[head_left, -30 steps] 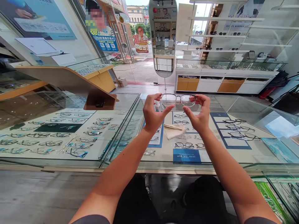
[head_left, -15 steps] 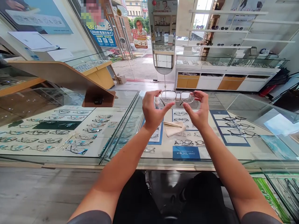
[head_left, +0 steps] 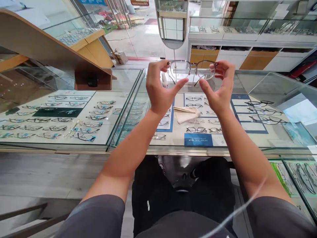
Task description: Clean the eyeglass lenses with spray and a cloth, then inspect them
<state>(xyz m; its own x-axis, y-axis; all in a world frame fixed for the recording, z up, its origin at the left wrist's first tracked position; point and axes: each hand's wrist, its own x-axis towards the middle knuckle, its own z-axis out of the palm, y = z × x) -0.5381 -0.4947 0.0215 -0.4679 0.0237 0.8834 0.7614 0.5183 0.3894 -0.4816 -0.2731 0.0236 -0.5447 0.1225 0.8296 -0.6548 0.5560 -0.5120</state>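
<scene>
A pair of eyeglasses (head_left: 180, 68) with thin dark rims and clear lenses is held up above the glass counter. My left hand (head_left: 160, 85) grips its left end, with the fingers bent at the hinge and the thumb stretched below the lens. At the other end, my right hand (head_left: 221, 88) pinches the frame in the same way. The temples hang down and toward me between the thumbs. Beneath the hands, a beige cloth (head_left: 187, 116) lies on the counter with a slim stick-like item (head_left: 183, 109) on it. A small white bottle (head_left: 164, 81) stands behind my left hand, partly hidden.
Several frames sit in rows inside the display case (head_left: 59, 144). A wooden stand (head_left: 93, 79) rises at the left. Beyond the counter are an oval mirror (head_left: 172, 24) and white cabinets (head_left: 232, 59). A blurred pale strand (head_left: 232, 215) crosses the lower right.
My view has tilted downward, so the counter and hands appear higher and more of my lap shows. The eyeglasses are nearer the camera, still held at both ends.
</scene>
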